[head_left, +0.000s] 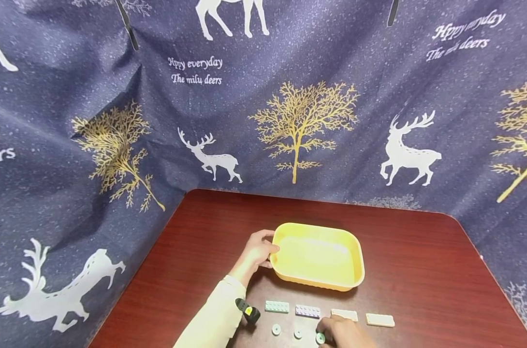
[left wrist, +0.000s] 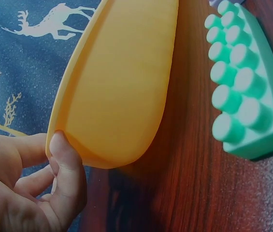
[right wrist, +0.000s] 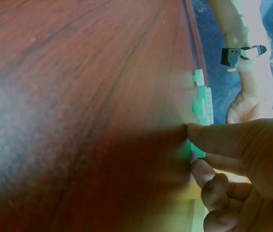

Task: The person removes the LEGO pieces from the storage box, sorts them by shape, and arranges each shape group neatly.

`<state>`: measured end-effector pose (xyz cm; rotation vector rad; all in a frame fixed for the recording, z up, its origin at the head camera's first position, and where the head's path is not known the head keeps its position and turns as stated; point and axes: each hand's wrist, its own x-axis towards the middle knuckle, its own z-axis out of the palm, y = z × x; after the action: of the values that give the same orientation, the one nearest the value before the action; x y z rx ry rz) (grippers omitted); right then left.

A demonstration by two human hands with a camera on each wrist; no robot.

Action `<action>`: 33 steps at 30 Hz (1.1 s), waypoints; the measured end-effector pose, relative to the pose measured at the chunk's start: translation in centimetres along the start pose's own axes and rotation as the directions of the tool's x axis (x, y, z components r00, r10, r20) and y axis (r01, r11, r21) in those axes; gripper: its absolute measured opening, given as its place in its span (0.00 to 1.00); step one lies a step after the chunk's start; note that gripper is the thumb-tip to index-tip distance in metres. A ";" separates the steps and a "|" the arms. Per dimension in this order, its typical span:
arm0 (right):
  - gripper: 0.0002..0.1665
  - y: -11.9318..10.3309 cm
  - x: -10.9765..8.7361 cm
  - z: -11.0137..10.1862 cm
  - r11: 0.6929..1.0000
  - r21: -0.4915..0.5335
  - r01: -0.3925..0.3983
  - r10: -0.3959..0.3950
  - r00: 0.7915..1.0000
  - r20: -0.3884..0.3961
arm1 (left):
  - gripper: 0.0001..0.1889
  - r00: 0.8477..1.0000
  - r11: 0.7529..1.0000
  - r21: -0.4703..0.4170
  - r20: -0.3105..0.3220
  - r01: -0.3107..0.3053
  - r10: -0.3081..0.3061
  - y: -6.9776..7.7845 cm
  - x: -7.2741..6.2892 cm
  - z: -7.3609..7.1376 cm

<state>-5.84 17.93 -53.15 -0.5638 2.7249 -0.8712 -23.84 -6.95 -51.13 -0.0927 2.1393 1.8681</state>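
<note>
My left hand (head_left: 259,250) grips the left end of a yellow plastic basin (head_left: 317,282), thumb over the rim and fingers outside. In the left wrist view the basin (left wrist: 126,72) is seen close, with the thumb at its rim. At the front of the table, my right hand (head_left: 346,332) pinches a small green round piece (head_left: 320,338) between thumb and finger; in the right wrist view its fingers hide that piece. Two more small round pieces, one pale green (head_left: 276,329) and another (head_left: 298,334), lie to its left.
A row of building bricks lies before the basin: mint green (head_left: 276,307), lavender (head_left: 308,311), cream (head_left: 344,314) partly behind my right hand, and pale yellow (head_left: 380,320). Beneath is a reddish-brown table (head_left: 220,217), with a blue deer-print cloth (head_left: 333,58) hanging behind.
</note>
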 end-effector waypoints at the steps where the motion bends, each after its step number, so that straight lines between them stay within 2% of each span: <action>1: 0.08 0.0 0.0 0.0 1.000 -0.002 0.003 -0.003 1.000 0.000 | 0.29 1.000 1.000 0.003 0.000 -0.005 0.005 0.0 0.0 0.0; 8: 0.15 0.1 0.2 -0.1 1.000 -0.018 0.008 -0.008 1.000 0.012 | 0.29 1.000 1.000 0.006 0.000 -0.001 0.001 -0.1 0.0 0.0; 12: 0.15 -0.2 0.1 -0.2 1.000 0.021 -0.006 0.006 1.000 -0.001 | 0.29 1.000 1.000 0.008 -0.003 -0.003 0.003 -0.1 0.0 0.0; 16: 0.14 -0.8 0.0 -0.6 0.999 0.039 -0.020 0.023 0.997 -0.068 | 0.29 1.000 1.000 0.002 0.000 0.001 -0.001 0.0 0.1 0.0; 20: 0.13 -1.6 0.0 -1.3 1.000 -0.024 -0.011 0.006 0.985 -0.175 | 0.29 1.000 1.000 0.003 0.003 0.005 -0.005 0.0 0.0 -0.1; 23: 0.10 -2.2 0.3 -2.0 0.997 -0.076 -0.035 0.012 0.959 -0.283 | 0.29 1.000 1.000 0.005 0.003 0.011 -0.011 0.1 0.0 -0.1; 28: 0.12 -2.3 1.5 -3.1 0.991 -0.122 -0.057 -0.010 0.872 -0.490 | 0.29 1.000 1.000 0.010 -0.001 0.003 -0.003 0.1 0.0 -0.2; 30: 0.13 -1.9 2.2 -3.6 0.989 -0.134 -0.068 -0.015 0.844 -0.536 | 0.29 1.000 1.000 0.016 -0.003 -0.003 0.003 0.2 0.0 -0.2; 33: 0.13 -1.3 3.2 -4.5 0.985 -0.152 -0.081 -0.022 0.818 -0.575 | 0.29 1.000 1.000 0.016 -0.005 0.006 -0.006 0.2 -0.1 -0.1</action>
<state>-9.78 17.89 -49.09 -0.3155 3.3739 -0.9261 -23.87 -7.04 -50.87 -0.1000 2.1547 1.8492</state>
